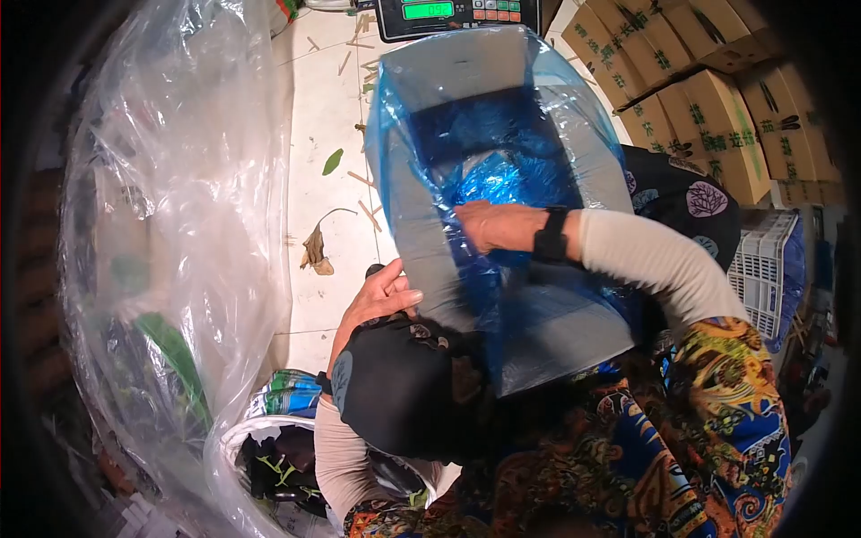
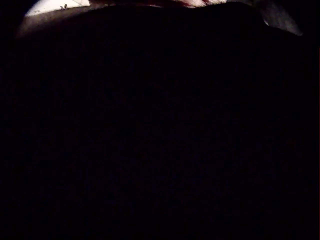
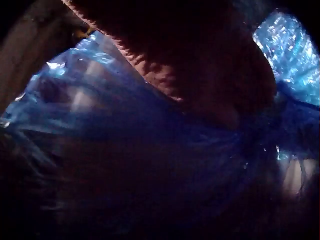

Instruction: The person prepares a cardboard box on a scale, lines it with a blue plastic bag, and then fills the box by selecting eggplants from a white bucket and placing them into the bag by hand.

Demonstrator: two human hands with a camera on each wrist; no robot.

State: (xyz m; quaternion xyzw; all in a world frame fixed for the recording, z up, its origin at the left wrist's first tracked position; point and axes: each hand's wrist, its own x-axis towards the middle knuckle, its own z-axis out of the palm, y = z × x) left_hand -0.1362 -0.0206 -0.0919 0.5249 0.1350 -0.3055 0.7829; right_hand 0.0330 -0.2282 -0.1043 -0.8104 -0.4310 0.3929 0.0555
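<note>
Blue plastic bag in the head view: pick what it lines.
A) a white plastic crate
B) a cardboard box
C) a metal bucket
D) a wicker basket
B: the blue plastic bag is spread inside an open cardboard box, and the right hand reaches into it.

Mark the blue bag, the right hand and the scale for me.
blue bag (image 1: 511,175): head view, on its bright crumpled middle.
right hand (image 1: 489,226): head view, on the back of the hand.
scale (image 1: 428,11): head view, on its green display.
</note>
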